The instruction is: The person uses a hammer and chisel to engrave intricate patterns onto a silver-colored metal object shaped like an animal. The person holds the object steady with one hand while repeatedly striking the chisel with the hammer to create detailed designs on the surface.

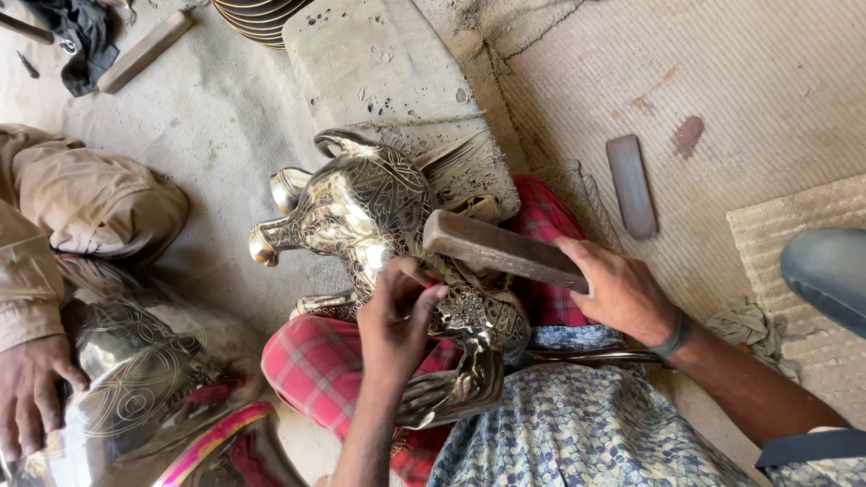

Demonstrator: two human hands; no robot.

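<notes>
A shiny engraved metal animal figure [361, 212] lies across my lap on red checked cloth [311, 361]. My left hand [395, 316] pinches a small thin tool against the figure's engraved side; the tool is mostly hidden by my fingers. My right hand [618, 289] grips one end of a flat dark wooden bat [501, 250], whose other end hovers just above my left fingers.
A worn wooden block [388, 81] lies beyond the figure. A small dark flat bar [631, 185] rests on the mat at right. At left another person's hand [32, 388] steadies a large shiny engraved vessel [144, 388]. A wooden stick [144, 50] lies at top left.
</notes>
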